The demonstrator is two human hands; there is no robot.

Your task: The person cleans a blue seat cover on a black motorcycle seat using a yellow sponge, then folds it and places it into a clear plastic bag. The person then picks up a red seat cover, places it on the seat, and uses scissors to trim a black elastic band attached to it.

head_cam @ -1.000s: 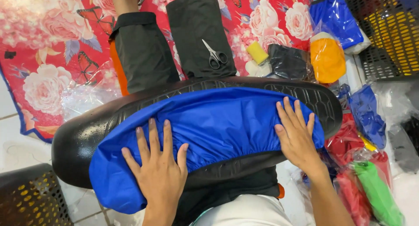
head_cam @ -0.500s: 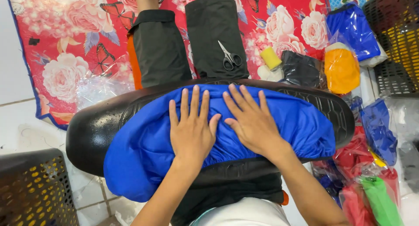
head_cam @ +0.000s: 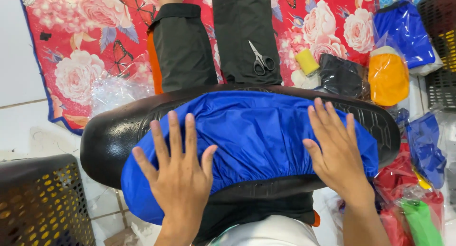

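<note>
A long black seat lies across my lap with a blue elastic-edged cover spread over its middle. My left hand lies flat, fingers spread, on the cover's left part. My right hand rests flat on its right part, near the seat's patterned end. Neither hand grips anything. A pair of scissors rests on my right trouser leg beyond the seat.
A red floral mat covers the floor ahead. A yellow block, black, orange and blue bagged covers lie to the right, red and green ones lower right. Black baskets stand at lower left and upper right.
Both hands came together at the cover's middle half a second ago. They have since slid apart again, the left toward the left end and the right toward the right end.
</note>
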